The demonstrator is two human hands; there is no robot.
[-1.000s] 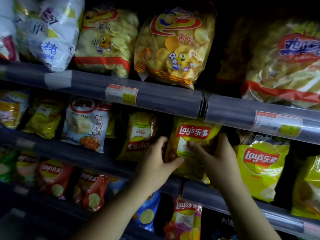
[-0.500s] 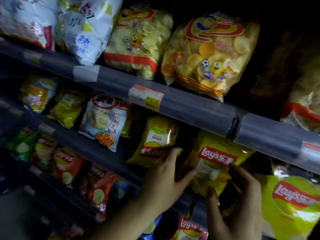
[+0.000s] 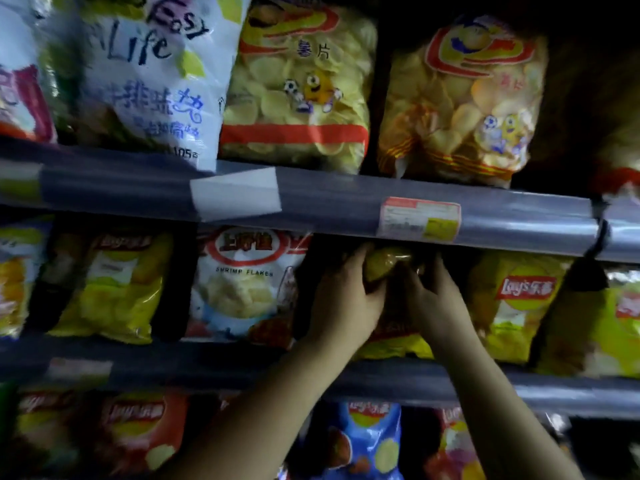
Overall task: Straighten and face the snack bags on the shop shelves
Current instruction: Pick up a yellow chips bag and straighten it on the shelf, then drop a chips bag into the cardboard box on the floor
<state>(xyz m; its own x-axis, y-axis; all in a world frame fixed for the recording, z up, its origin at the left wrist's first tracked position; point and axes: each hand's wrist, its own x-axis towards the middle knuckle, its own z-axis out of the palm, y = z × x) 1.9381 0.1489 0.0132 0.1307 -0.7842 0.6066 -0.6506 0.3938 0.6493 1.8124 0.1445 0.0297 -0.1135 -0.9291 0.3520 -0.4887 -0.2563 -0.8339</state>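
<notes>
Head view has us holding a yellow bag (image 3: 385, 262) on the middle shelf (image 3: 450, 382), tucked just under the upper rail (image 3: 339, 202). Our left hand (image 3: 346, 299) curls round its left side and our right hand (image 3: 437, 301) clasps its right. Squeezing too hard could, we judge, crush the crisps, and a tug at the top might tip it off the ledge or knock the shrimp-flakes bag (image 3: 242, 285) beside it. A second ago both hands were on the Lay's bag (image 3: 516, 306), which now stands free to the right.
</notes>
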